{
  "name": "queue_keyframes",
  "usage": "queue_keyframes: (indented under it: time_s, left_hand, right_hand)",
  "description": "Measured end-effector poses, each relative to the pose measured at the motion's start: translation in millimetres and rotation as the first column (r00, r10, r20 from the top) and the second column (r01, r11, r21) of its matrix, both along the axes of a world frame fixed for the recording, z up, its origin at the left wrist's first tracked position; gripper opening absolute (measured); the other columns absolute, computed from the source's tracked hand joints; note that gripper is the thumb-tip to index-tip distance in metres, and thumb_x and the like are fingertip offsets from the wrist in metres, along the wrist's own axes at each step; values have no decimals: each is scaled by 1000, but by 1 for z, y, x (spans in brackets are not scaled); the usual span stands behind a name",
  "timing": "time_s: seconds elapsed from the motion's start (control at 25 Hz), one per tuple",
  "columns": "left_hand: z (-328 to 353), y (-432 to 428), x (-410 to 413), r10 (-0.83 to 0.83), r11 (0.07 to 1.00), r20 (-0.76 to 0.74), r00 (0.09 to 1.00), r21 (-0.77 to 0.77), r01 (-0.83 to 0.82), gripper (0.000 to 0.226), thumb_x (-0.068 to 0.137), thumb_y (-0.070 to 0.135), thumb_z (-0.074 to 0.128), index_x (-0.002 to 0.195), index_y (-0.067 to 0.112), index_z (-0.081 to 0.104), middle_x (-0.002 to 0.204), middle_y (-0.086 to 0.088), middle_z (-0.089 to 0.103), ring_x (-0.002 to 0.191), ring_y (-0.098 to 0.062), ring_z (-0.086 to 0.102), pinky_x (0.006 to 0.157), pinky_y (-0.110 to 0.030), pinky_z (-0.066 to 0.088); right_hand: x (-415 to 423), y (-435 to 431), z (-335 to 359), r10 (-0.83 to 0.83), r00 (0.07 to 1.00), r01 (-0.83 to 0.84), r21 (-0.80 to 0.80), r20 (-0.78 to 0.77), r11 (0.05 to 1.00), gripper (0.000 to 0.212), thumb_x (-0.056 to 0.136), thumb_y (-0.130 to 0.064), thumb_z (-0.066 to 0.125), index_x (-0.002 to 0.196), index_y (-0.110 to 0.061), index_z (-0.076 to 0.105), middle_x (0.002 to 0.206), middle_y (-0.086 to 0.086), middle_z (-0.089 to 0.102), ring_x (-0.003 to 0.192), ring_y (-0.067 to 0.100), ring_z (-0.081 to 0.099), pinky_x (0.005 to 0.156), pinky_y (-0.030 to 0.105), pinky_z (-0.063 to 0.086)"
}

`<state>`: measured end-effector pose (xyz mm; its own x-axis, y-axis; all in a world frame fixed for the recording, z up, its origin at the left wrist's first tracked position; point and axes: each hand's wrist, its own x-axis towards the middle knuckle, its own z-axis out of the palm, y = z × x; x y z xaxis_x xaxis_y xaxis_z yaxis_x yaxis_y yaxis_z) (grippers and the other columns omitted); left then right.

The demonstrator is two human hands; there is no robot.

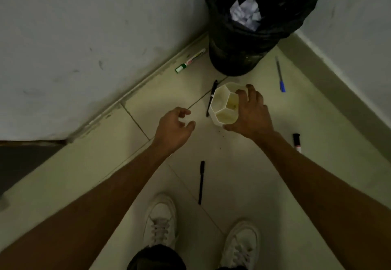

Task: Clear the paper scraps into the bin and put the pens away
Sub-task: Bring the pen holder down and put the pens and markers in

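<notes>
White pen holder (224, 106) was grasped by right hand (250, 114); left hand (174, 129) was released, empty. Tilting it could spill pens.

scraps (246, 13) white, in bin (237, 58) | five pens (200, 182) scattered on floor

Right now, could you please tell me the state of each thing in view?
bin: upright, bag-lined, paper scraps inside.
pen holder: empty, gripped by right hand.
left hand: open, empty.
green marker: capped, on floor by the wall.
blue pen: on floor.
black pen beside holder: on floor.
black pen near shoes: on floor.
black-capped marker: on floor.
</notes>
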<state>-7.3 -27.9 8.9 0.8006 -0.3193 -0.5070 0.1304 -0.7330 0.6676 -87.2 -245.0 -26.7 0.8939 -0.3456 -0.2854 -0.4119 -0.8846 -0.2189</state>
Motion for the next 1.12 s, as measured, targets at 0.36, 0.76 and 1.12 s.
queue_keyframes:
  time_s: [0.36,0.76,1.12]
  left_hand:
    - [-51,-36,51,-198,962,256,946,-133,238,35,85,30,69,118,21,62,119,2,61,85,-12,67,81,-28,55]
    - [-67,34,29,-388,918,343,855,69,390,30,85,31,69,113,20,64,101,3,68,80,-12,66,76,-30,56]
    - [-125,96,-10,-578,791,234,782,399,465,17,80,25,63,97,26,59,100,1,65,95,-19,64,73,-25,45]
  right_hand:
    - [0,-5,22,77,962,-75,-17,263,997,88,68,-63,74,140,-26,40,149,7,33,134,28,37,106,47,39]
    - [-51,78,-37,839,538,-840,-29,86,542,34,83,-13,55,115,-21,64,118,1,63,103,22,59,82,38,50]
    - [-79,96,-80,876,481,-876,-64,-29,479,18,84,-20,61,102,-19,60,105,6,61,96,28,57,74,39,49]
